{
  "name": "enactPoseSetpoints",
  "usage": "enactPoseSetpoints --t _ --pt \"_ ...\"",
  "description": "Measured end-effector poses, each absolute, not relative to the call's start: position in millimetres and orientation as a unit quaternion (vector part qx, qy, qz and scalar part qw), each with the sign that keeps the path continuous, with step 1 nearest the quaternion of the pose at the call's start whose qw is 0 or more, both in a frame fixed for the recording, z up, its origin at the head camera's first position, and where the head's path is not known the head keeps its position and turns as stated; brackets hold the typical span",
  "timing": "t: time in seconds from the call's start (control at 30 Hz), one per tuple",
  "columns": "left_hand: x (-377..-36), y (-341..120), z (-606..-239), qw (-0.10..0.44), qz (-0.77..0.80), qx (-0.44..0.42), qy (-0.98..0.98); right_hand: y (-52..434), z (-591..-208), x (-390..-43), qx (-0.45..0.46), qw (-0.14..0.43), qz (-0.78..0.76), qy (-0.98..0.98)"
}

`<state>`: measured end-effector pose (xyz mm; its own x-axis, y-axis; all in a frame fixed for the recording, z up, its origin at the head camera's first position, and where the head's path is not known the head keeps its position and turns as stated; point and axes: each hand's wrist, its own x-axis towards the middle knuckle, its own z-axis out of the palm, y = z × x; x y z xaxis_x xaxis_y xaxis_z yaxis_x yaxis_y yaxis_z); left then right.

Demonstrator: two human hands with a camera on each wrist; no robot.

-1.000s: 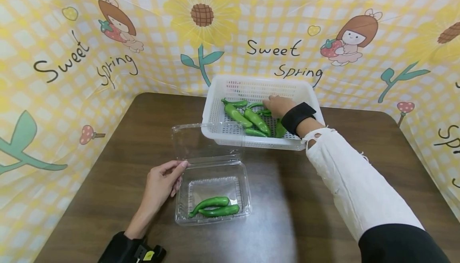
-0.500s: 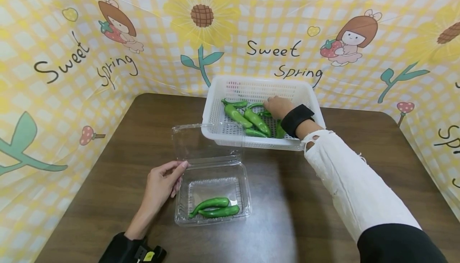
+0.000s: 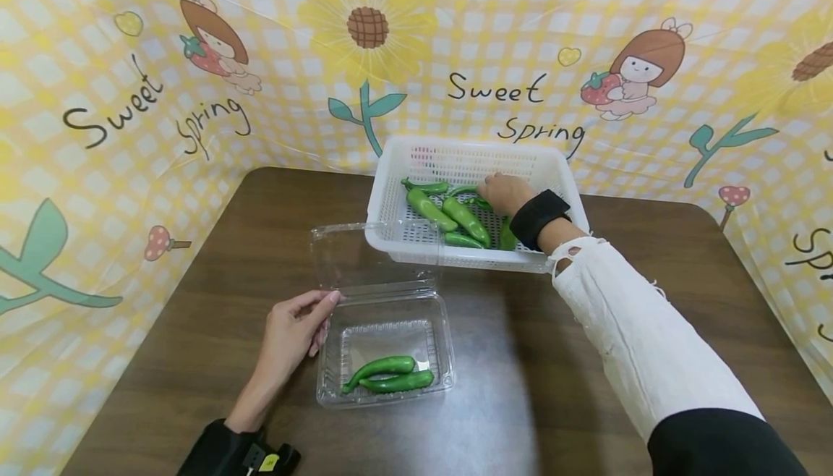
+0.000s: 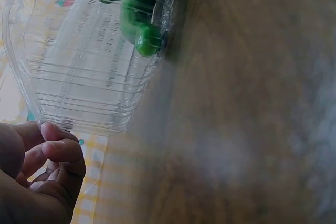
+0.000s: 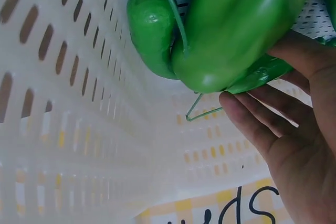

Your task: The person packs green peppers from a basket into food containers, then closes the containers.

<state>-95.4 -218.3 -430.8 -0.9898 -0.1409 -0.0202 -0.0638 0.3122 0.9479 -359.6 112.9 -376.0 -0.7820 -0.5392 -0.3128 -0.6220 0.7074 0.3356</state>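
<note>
My left hand (image 3: 291,331) pinches the rim of a clear plastic clamshell box (image 3: 449,342) near its hinge. The box's lid (image 3: 377,255) is raised back, overlapping the basket in the head view. Two green peppers (image 3: 398,382) lie side by side in the box's base. Reaching into a white perforated basket (image 3: 468,262), my right hand (image 3: 506,194) grips a dark green pepper (image 5: 262,74), its thumb and fingers on either side of it. A larger, paler green pepper (image 5: 226,30) lies against this one and partly hides it and the thumb.
Several other green peppers (image 3: 465,221) lie in the basket, to the left of and below the right hand. Box and basket stand on a brown wooden table (image 3: 215,302). Behind, a yellow checked cloth (image 3: 273,114) hangs as a wall around the table.
The right hand has shifted very slightly within the basket. The left hand, the box and its two peppers have stayed in place.
</note>
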Motion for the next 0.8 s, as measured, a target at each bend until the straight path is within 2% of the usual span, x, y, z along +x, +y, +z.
enactPoseSetpoints --t 0.33,0.6,0.8 --pt "-94.0 -218.6 -431.4 0.034 -0.584 0.058 -0.809 114.1 -378.0 -359.5 -0.320 0.081 0.209 0.921" --pt "-93.5 -218.4 -431.8 0.035 -0.584 0.060 -0.809 110.4 -363.3 -354.0 -0.308 0.108 0.180 0.928" --pt "-94.7 -219.1 -430.7 0.036 -0.584 0.055 -0.809 110.6 -354.6 -355.1 -0.316 0.093 0.186 0.926"
